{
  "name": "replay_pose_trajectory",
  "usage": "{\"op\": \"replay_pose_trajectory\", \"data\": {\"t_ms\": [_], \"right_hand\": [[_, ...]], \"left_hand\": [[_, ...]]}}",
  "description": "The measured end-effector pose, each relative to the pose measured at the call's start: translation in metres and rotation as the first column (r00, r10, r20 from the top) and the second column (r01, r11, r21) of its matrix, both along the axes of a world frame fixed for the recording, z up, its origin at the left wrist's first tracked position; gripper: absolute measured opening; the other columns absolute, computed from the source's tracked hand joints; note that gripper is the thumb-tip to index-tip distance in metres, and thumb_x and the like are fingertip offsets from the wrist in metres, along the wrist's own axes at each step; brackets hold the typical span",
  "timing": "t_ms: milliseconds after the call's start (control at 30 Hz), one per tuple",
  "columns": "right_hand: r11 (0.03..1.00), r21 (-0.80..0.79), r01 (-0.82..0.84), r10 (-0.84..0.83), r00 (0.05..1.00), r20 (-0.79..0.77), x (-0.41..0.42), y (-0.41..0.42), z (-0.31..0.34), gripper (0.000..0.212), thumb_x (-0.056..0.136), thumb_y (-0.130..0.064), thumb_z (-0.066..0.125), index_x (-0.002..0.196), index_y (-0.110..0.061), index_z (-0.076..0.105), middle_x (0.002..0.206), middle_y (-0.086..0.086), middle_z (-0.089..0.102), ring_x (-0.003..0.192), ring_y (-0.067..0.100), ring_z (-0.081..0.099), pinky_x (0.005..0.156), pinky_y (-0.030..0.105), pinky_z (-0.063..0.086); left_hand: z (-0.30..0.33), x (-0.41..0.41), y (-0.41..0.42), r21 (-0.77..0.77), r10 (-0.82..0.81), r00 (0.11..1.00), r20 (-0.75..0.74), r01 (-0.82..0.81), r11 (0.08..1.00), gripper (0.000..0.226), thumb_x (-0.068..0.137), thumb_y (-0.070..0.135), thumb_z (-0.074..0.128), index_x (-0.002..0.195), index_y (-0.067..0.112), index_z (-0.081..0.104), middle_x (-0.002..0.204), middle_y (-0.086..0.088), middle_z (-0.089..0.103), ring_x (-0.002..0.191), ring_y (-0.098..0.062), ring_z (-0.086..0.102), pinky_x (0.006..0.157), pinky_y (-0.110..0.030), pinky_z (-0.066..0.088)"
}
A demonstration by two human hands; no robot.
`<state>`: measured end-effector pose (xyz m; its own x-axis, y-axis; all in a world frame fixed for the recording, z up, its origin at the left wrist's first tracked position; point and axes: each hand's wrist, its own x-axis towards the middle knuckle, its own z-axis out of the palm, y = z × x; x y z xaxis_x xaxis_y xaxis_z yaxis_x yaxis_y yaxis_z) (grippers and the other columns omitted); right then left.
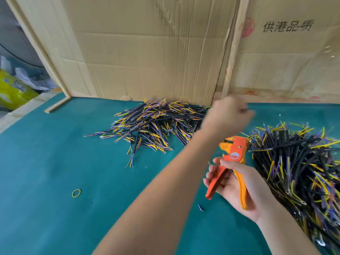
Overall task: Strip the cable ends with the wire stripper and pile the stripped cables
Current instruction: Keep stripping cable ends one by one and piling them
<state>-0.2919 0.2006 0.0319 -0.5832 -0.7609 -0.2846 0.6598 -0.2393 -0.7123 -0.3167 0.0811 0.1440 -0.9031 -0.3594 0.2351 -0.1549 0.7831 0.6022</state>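
Note:
My right hand grips the orange wire stripper by its handles, jaws pointing up and away from me, just left of the big cable heap. My left hand reaches across above it, blurred by motion, with its fingers curled. A dark smear shows at its fingertips, and the blur hides whether it holds a cable. A pile of black cables with bared yellow, blue and purple wires lies against the cardboard wall. A larger heap of black cables lies at the right.
The green table mat carries a yellow rubber band and small insulation scraps. A cardboard wall closes the back. A wooden strip lies at the back left.

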Motion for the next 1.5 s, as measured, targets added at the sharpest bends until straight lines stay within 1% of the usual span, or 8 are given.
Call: {"op": "replay_pose_trajectory", "data": {"t_ms": [100, 200, 467, 633, 800, 1000, 1200, 1500], "right_hand": [[0.998, -0.026, 0.059, -0.057, 0.996, 0.076, -0.002, -0.002, 0.004, 0.037, 0.065, -0.011, 0.077, 0.099, 0.001, 0.067, 0.083, 0.022, 0.067, 0.072, 0.037, 0.069, 0.069, 0.047, 0.062], [0.997, -0.017, 0.08, -0.079, 0.993, 0.084, -0.002, -0.003, 0.003, 0.039, 0.07, -0.013, 0.073, 0.106, 0.0, 0.065, 0.083, 0.021, 0.068, 0.073, 0.035, 0.071, 0.07, 0.047, 0.062], [0.998, -0.036, 0.043, -0.041, 0.998, 0.051, -0.003, -0.003, -0.001, 0.037, 0.074, -0.011, 0.071, 0.109, -0.002, 0.063, 0.083, 0.021, 0.065, 0.077, 0.034, 0.07, 0.073, 0.047, 0.061], [1.0, -0.008, 0.024, -0.024, 0.999, 0.035, -0.004, -0.002, 0.0, 0.041, 0.074, -0.011, 0.071, 0.112, 0.001, 0.064, 0.088, 0.023, 0.067, 0.076, 0.035, 0.069, 0.07, 0.045, 0.061], [0.987, 0.024, -0.16, 0.162, 0.981, -0.109, -0.003, 0.003, 0.004, 0.048, 0.075, -0.014, 0.075, 0.121, -0.004, 0.071, 0.126, 0.023, 0.068, 0.079, 0.031, 0.068, 0.073, 0.042, 0.059], [0.976, -0.111, -0.19, 0.164, 0.965, -0.204, -0.001, 0.008, 0.012, 0.072, 0.063, -0.022, 0.091, 0.128, 0.0, 0.067, 0.138, 0.02, 0.062, 0.075, 0.034, 0.064, 0.072, 0.044, 0.056], [0.971, -0.213, -0.108, 0.062, 0.976, -0.21, -0.01, 0.017, 0.02, 0.047, 0.084, -0.011, 0.061, 0.13, 0.0, 0.065, 0.142, 0.019, 0.059, 0.076, 0.034, 0.063, 0.073, 0.042, 0.056], [0.958, -0.267, -0.107, 0.043, 0.971, -0.234, -0.015, 0.019, 0.017, 0.059, 0.081, -0.016, 0.067, 0.137, -0.002, 0.06, 0.15, 0.012, 0.053, 0.078, 0.029, 0.062, 0.077, 0.041, 0.054]], "left_hand": [[-0.04, 0.04, -0.082, -0.153, 0.489, 0.857, 0.161, -0.468, 0.87, 0.027, 0.087, 0.028, 0.059, 0.105, 0.011, 0.068, 0.109, -0.018, 0.068, 0.104, -0.041, 0.064, 0.077, -0.038, 0.048], [-0.077, 0.08, -0.118, -0.218, 0.614, 0.719, 0.326, -0.574, 0.789, 0.038, 0.092, 0.037, 0.058, 0.117, 0.008, 0.062, 0.122, -0.018, 0.063, 0.114, -0.042, 0.061, 0.084, -0.042, 0.049], [-0.085, 0.077, -0.116, -0.163, 0.602, 0.735, 0.313, -0.583, 0.796, 0.017, 0.085, 0.028, 0.059, 0.087, 0.013, 0.053, 0.108, -0.016, 0.064, 0.097, -0.04, 0.061, 0.072, -0.036, 0.043], [-0.079, 0.101, -0.081, 0.174, 0.631, 0.765, 0.132, -0.644, 0.745, 0.02, 0.088, 0.026, 0.052, 0.078, 0.01, 0.058, 0.088, -0.014, 0.07, 0.084, -0.039, 0.064, 0.076, -0.039, 0.055], [-0.109, 0.133, -0.002, 0.466, 0.565, 0.823, -0.063, -0.477, 0.746, 0.02, 0.096, 0.029, 0.061, 0.077, 0.022, 0.058, 0.067, 0.007, 0.07, 0.067, -0.017, 0.069, 0.071, -0.039, 0.057], [-0.139, 0.152, 0.031, 0.346, 0.438, 0.876, -0.201, -0.354, 0.869, 0.02, 0.091, 0.023, 0.073, 0.075, 0.023, 0.06, 0.072, 0.021, 0.065, 0.061, -0.006, 0.058, 0.059, -0.021, 0.046], [-0.142, 0.149, 0.031, 0.273, 0.382, 0.9, -0.211, -0.321, 0.907, 0.021, 0.087, 0.032, 0.075, 0.074, 0.025, 0.06, 0.071, 0.017, 0.064, 0.062, -0.012, 0.057, 0.058, -0.024, 0.046], [-0.141, 0.151, 0.033, 0.246, 0.351, 0.912, -0.211, -0.298, 0.922, 0.022, 0.083, 0.033, 0.077, 0.073, 0.024, 0.06, 0.063, 0.012, 0.061, 0.059, -0.013, 0.056, 0.059, -0.037, 0.05]]}}
